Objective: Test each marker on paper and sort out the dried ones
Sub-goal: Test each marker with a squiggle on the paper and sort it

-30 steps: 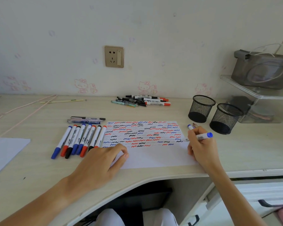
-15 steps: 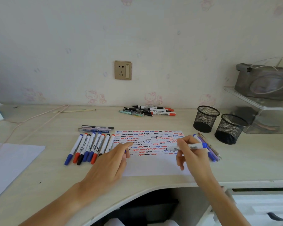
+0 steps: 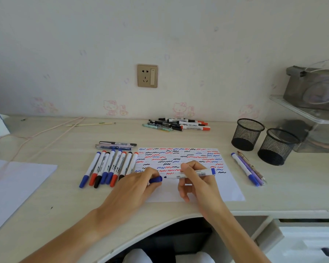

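Observation:
A white sheet of paper covered with rows of red, blue and black squiggles lies in front of me. My right hand grips a white marker with a blue end, held level over the paper. My left hand pinches its blue cap, which sits a little apart from the marker's bare tip. Several markers lie in a row left of the paper. Another small group of pens lies to the paper's right. A further pile of markers rests near the wall.
Two black mesh pen cups stand at the right. Two pens lie crosswise above the row. A second white sheet lies at the left, with a pink cord behind it. A clear shelf holds a grey pouch.
My right hand brought the blue marker from the paper's right edge to its middle. My left hand left the paper, took the cap and has pulled it off the tip.

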